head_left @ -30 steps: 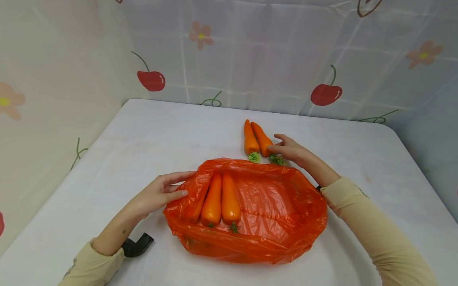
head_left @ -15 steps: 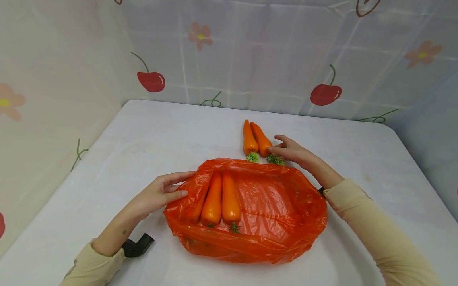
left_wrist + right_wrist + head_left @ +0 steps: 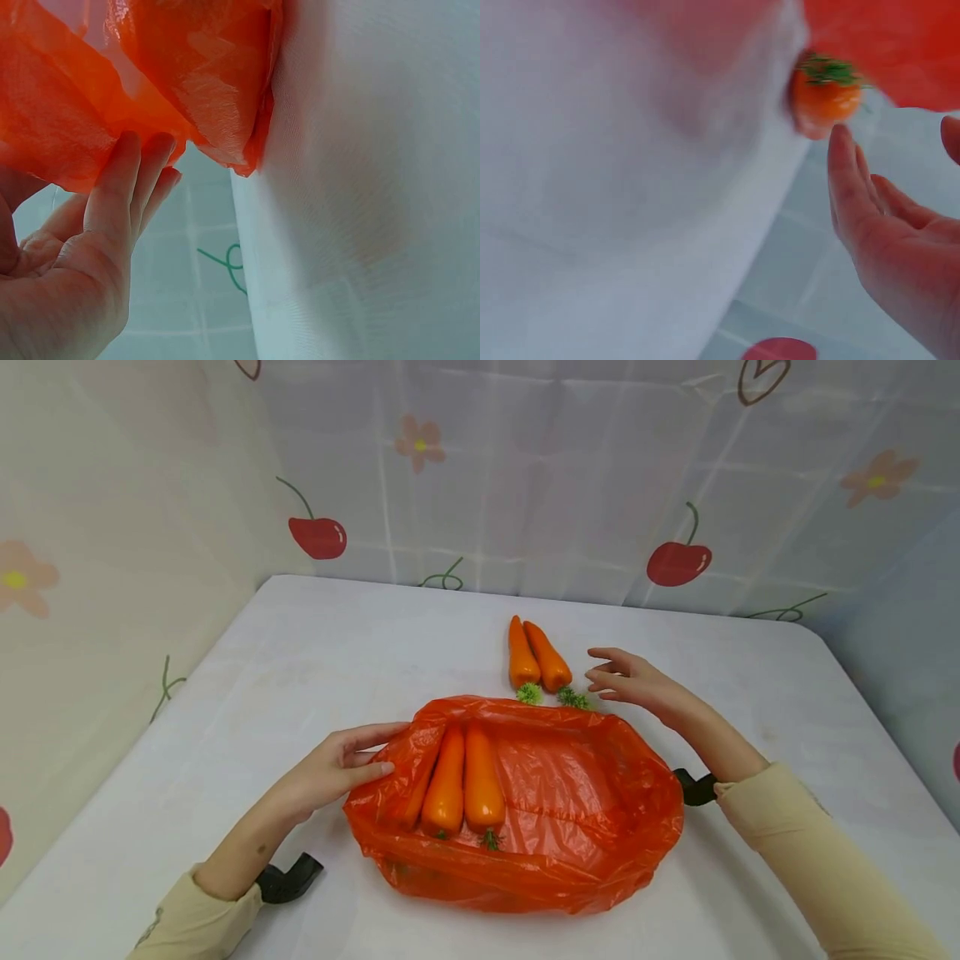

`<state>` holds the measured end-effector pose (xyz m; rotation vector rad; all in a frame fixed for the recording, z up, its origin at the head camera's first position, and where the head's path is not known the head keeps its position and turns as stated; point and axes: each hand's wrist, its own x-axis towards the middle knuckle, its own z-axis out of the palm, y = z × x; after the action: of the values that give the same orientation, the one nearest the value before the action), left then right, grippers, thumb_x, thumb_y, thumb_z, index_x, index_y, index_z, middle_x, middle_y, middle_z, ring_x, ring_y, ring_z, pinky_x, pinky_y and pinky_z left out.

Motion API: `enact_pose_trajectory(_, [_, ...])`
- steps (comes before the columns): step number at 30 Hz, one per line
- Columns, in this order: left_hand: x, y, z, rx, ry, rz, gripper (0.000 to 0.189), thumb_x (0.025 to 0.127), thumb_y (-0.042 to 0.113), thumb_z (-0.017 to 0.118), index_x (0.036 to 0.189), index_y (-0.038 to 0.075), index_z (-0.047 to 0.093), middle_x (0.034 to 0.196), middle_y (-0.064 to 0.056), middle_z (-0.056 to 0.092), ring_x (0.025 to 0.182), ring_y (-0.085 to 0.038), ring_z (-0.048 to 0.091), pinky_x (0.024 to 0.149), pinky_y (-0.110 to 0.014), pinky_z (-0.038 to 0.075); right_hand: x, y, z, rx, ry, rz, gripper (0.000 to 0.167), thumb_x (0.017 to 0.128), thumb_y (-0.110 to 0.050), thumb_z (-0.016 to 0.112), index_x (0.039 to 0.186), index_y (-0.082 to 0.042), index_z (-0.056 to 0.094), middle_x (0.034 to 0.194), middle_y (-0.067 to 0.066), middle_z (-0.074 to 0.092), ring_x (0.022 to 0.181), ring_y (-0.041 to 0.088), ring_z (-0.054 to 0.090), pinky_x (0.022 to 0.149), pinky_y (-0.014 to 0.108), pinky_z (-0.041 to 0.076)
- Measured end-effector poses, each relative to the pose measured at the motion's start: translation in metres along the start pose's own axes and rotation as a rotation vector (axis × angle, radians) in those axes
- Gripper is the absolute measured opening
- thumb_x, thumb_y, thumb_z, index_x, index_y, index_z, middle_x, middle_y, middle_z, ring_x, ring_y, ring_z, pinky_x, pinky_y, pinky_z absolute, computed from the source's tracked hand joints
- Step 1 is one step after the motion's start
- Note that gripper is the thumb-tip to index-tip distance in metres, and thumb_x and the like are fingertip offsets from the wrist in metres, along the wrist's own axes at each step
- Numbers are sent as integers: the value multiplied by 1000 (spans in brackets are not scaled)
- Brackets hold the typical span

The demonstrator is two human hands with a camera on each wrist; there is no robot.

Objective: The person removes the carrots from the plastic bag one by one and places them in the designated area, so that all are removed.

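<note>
An orange-red plastic bag [image 3: 570, 793] lies on the table with its mouth spread. Inside, at its left, are several orange carrots [image 3: 483, 785] with green stubs. My left hand [image 3: 322, 772] touches the bag's left side, its fingers nearly straight and the thumb apart from them; the left wrist view shows these fingers [image 3: 112, 187] against the plastic. Beyond the bag, two carrots [image 3: 548, 658] with leafy green ends lie side by side. My right hand [image 3: 630, 683] is just right of them, fingers extended and holding nothing. In the right wrist view, a carrot [image 3: 825, 97] shows near the fingertips.
A white table [image 3: 360, 643] bears the bag and carrots. Curtains with cherry and flower prints [image 3: 510, 485] hang along its back and sides. Black wrist-worn pieces [image 3: 288, 878] show by both forearms.
My right hand has drawn back to the right, away from the nearer loose carrot it was touching. My left hand and the bag have stayed put.
</note>
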<state>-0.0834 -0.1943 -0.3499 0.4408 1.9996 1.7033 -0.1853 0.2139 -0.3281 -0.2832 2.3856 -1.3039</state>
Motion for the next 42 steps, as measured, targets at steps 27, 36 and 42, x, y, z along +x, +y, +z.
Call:
enact_pose_trajectory(27, [0,-2,0,11,14,-11,55,92,9,60,140,-2,38,138,-24,40,112,-35,54,80,-39,51,-53,-45,113,-27,-243,-191,55,92,-25,62,140,-9,39,116,8,55,103,23,56,83,34,51])
enact_pose_trajectory(36, [1,-1,3,24,20,-26,54,92,9,60,140,-1,39,138,-24,39,113,-35,53,81,-38,51,-50,-39,132,-124,-250,-175,87,82,-28,74,147,-5,21,116,7,50,91,18,56,77,30,51])
enact_pose_trajectory(42, [2,1,3,27,12,-21,54,92,8,59,140,-2,38,138,-25,40,111,-34,55,80,-38,51,-48,-37,143,-153,-238,-154,105,78,-33,77,149,-2,6,112,5,51,88,17,51,74,28,49])
